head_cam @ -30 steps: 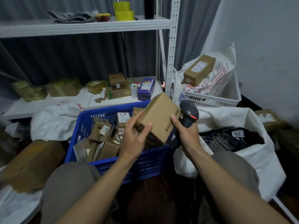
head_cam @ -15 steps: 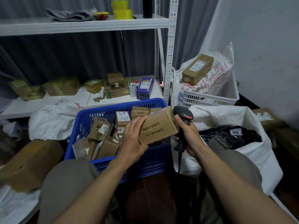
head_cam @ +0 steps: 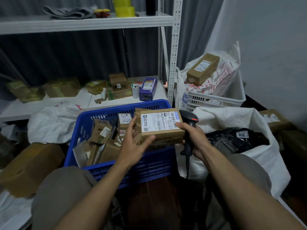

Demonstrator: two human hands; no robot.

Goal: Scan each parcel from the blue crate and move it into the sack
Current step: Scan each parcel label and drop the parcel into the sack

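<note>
1. The small brown cardboard parcel [head_cam: 162, 128], white label up, is held above the near right corner of the blue plastic crate [head_cam: 149, 168].
2. The left hand [head_cam: 132, 145] has its grip pinching the parcel's left side between thumb and fingers.
3. The right hand [head_cam: 196, 138] has its grip wrapped round the black handheld scanner [head_cam: 190, 118], and one finger touches the parcel's right edge.
4. The white woven sack [head_cam: 232, 117] stands open just right of the crate.
</note>
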